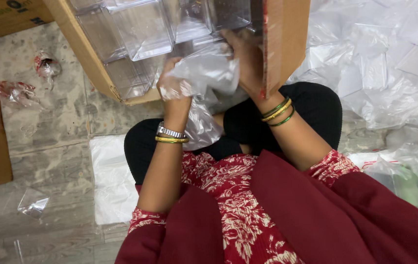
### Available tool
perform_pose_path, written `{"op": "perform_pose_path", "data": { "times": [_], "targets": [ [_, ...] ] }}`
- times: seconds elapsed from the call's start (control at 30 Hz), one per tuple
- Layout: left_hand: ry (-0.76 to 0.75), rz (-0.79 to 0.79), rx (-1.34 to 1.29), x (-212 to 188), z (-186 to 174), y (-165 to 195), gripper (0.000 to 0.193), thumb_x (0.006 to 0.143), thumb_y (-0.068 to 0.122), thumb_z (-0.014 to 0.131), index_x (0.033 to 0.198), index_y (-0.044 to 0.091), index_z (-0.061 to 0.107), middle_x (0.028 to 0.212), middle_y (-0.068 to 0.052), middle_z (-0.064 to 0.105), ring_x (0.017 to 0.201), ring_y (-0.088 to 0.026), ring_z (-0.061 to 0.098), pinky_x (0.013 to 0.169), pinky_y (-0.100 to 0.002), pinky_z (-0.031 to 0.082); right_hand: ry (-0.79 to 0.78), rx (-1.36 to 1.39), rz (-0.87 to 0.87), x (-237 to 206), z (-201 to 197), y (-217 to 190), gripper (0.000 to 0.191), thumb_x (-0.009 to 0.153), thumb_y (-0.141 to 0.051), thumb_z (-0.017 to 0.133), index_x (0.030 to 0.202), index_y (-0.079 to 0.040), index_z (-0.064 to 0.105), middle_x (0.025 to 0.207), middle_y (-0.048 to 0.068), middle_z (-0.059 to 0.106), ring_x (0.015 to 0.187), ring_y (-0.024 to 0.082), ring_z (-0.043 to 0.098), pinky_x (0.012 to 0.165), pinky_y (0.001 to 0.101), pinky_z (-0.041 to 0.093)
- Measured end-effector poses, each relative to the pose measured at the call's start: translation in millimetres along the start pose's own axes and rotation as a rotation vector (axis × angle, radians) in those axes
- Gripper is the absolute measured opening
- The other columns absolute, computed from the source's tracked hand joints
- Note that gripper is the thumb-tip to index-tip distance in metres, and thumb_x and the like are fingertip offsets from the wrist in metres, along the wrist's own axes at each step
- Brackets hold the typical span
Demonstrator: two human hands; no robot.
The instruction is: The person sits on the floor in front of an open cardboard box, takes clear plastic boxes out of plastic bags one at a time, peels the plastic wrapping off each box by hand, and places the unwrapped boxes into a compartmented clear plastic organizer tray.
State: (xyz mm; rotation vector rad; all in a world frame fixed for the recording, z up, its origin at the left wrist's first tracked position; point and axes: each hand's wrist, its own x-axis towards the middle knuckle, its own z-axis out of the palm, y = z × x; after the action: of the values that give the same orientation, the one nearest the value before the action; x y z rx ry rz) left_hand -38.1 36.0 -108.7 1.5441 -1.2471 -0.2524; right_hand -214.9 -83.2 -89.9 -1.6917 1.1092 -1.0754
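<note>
Concrete floor (47, 127) underneath; I've got both hands, left hand (172, 80) and right hand (243, 54), fingers closed on a clear plastic bag (204, 73), cardboard box (87, 54) just beyond them.

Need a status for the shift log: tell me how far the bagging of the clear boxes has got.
Done: clear plastic boxes already sit packed in the cardboard carton. In hand: the left hand and right hand grip a clear plastic bag at the carton's mouth; whether it holds a box cannot be told. Left: a heap of clear bags lies on the floor, and loose crumpled wrappers lie beside the carton.
</note>
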Motion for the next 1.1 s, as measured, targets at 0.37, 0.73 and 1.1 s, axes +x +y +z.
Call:
{"op": "perform_pose_path", "data": {
  "times": [0.37,0.73,1.1],
  "targets": [
    [0.040,-0.444,-0.794,-5,11,15,0.005,0.097,0.005,0.064,0.101,0.003,0.066,0.085,-0.002,0.067,0.070,-0.011,0.059,0.060,-0.027,0.049,-0.068,0.400,-0.059,-39,-21,19,0.032,0.099,0.001,0.056,0.130,0.001,0.065,0.120,0.009,0.070,0.113,0.018,0.066,0.101,0.0297,0.053],
    [-0.199,-0.259,-0.533,-52,-6,84,0.018,0.107,0.008,0.071,0.092,-0.002,0.073,0.078,0.000,0.062,0.068,-0.004,0.048,0.061,-0.024,0.037,-0.532,0.791,0.295,-112,-70,-18,0.053,0.094,-0.020,0.076,0.136,0.001,0.052,0.123,0.011,0.064,0.114,0.021,0.063,0.099,0.0329,0.056],
    [-0.414,-0.250,-0.183,-75,56,63,0.010,0.099,0.008,0.068,0.099,-0.003,0.069,0.079,-0.008,0.065,0.080,-0.008,0.056,0.068,-0.030,0.049,-0.161,0.726,0.471,-174,-160,11,0.044,0.095,-0.019,0.076,0.123,0.006,0.053,0.115,0.013,0.060,0.104,0.022,0.060,0.092,0.0361,0.054]
  ]
}}
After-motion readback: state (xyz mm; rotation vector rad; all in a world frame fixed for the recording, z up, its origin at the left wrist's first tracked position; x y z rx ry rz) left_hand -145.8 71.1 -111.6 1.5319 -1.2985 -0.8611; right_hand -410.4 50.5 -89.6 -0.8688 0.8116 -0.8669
